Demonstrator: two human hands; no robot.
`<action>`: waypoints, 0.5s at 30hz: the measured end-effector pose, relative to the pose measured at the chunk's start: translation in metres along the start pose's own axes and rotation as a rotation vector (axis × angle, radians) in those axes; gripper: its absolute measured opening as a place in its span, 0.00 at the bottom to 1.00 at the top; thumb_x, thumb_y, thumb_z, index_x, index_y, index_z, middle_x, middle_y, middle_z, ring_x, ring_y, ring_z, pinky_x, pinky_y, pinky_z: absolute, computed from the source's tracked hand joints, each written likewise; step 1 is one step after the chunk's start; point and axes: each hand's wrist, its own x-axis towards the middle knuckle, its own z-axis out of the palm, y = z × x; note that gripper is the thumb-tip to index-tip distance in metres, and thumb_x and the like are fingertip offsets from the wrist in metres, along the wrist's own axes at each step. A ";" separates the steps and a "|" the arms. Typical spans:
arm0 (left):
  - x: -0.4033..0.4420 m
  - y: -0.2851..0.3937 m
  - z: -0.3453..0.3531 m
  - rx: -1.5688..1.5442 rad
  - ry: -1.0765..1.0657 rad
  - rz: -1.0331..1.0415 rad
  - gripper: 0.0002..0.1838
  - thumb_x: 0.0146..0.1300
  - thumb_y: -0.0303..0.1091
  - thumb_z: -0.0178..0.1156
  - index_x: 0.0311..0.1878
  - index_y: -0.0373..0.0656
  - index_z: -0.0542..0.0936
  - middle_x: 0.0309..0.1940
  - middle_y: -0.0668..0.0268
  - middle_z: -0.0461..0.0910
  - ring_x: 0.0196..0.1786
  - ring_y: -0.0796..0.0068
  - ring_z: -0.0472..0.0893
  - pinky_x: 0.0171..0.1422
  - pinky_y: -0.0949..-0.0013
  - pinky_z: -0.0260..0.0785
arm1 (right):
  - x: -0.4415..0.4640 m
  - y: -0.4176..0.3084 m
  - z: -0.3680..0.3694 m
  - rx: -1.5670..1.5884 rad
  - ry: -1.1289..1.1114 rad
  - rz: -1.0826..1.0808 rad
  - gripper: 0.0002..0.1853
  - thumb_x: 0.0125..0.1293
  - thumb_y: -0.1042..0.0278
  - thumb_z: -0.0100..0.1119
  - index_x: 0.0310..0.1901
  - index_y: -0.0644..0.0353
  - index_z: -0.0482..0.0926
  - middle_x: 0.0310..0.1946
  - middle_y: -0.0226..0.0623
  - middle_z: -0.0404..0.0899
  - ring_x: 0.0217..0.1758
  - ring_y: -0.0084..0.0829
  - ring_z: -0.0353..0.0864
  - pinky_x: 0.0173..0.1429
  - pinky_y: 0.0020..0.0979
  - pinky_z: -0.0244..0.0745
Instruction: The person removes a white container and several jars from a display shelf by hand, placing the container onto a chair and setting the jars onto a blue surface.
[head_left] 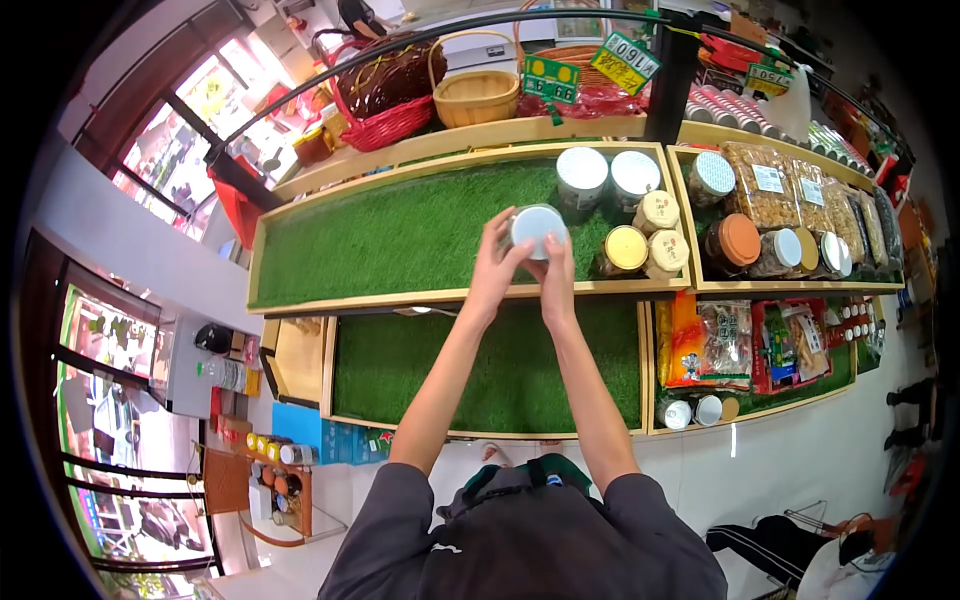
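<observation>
Between my two hands is a jar with a pale blue-white lid [538, 228], held above the upper shelf tray lined with green turf [400, 225]. My left hand [494, 262] wraps the jar's left side. On its right side my right hand [554, 275] closes round it, a finger near the lid. Just right of the jar, two jars with white patterned lids [582, 170] stand at the back. In front of them are a gold-lidded jar [626, 248] and two jars with cream lids [658, 211]. The held jar's contents are mostly hidden by my hands.
A pink basket [388, 122] and a wooden basket [476, 98] sit on the ledge behind. The right tray holds several jars and bagged goods [765, 180]. Below lies another turf-lined tray [480, 370]. A black post [668, 85] rises behind; a cart with jars [280, 495] stands lower left.
</observation>
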 end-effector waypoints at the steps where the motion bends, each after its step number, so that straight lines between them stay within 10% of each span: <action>1: -0.017 0.013 -0.007 -0.016 0.037 0.008 0.35 0.62 0.36 0.62 0.69 0.42 0.58 0.67 0.51 0.60 0.68 0.57 0.65 0.70 0.58 0.58 | -0.010 0.004 0.007 -0.023 -0.037 0.026 0.35 0.66 0.50 0.53 0.67 0.64 0.57 0.60 0.42 0.61 0.60 0.34 0.70 0.52 0.32 0.78; 15: -0.333 -0.018 -0.178 -0.067 0.896 0.056 0.28 0.62 0.28 0.61 0.64 0.40 0.63 0.56 0.60 0.71 0.58 0.72 0.72 0.63 0.69 0.64 | -0.277 0.157 0.130 -0.258 -0.568 0.728 0.40 0.67 0.55 0.52 0.74 0.59 0.45 0.62 0.46 0.66 0.61 0.36 0.70 0.63 0.33 0.67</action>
